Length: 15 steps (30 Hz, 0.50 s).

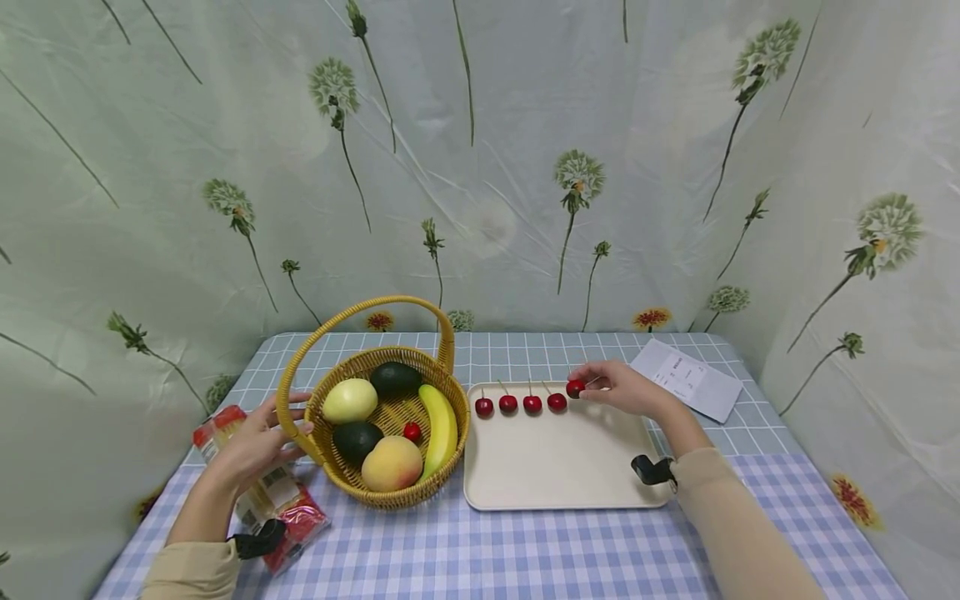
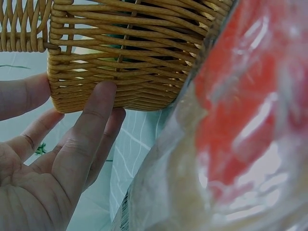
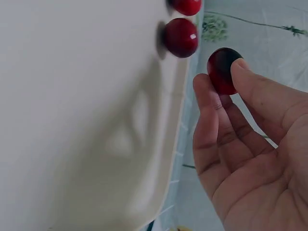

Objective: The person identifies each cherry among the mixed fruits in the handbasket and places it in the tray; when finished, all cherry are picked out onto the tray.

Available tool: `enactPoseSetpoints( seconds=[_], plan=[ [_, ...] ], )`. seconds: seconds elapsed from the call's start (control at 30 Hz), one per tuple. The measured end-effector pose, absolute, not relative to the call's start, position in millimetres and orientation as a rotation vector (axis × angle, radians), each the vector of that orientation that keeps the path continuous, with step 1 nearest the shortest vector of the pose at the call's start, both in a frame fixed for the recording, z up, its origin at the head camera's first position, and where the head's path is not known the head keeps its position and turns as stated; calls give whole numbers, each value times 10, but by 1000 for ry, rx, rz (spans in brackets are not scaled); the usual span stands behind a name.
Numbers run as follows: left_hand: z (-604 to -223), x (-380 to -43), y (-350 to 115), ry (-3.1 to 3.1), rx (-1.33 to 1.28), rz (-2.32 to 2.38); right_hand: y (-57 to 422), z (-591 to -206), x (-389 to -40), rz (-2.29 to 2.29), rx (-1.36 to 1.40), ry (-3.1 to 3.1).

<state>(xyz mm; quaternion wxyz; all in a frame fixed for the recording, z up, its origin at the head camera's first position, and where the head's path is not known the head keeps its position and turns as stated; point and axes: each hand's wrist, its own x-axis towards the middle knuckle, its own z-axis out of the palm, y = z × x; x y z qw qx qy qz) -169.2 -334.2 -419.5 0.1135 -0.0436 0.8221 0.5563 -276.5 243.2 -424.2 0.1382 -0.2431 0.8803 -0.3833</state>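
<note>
My right hand [image 1: 618, 387] pinches a dark red cherry [image 3: 224, 70] between thumb and fingertips, above the far edge of the cream tray [image 1: 562, 467]. Left of it, several stemmed cherries [image 1: 532, 405] lie in a row along that edge. Fingers fairly straight, my left hand [image 1: 258, 442] rests against the left side of the wicker basket [image 2: 130, 62]. Inside the basket lie a banana [image 1: 441, 429], a peach [image 1: 392, 463], a pale yellow-green fruit [image 1: 350, 401], two dark green avocado-like fruits [image 1: 395, 379] and a small red cherry-like fruit [image 1: 412, 431].
A clear and red plastic package [image 1: 288, 500] lies under my left forearm, left of the basket. Behind my right hand is a white printed sheet or envelope [image 1: 688, 379]. The basket's tall handle [image 1: 360, 307] arches upward. A dandelion-patterned curtain [image 1: 495, 208] surrounds the table.
</note>
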Motion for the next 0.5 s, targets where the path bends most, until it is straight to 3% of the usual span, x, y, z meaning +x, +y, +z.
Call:
enactPoseSetpoints(
  seconds=[0.5],
  plan=[
    [-4167,-1674,-3323,2409,-139,1625,2474,-4403,-2806,-1072,-574,2502]
  ],
)
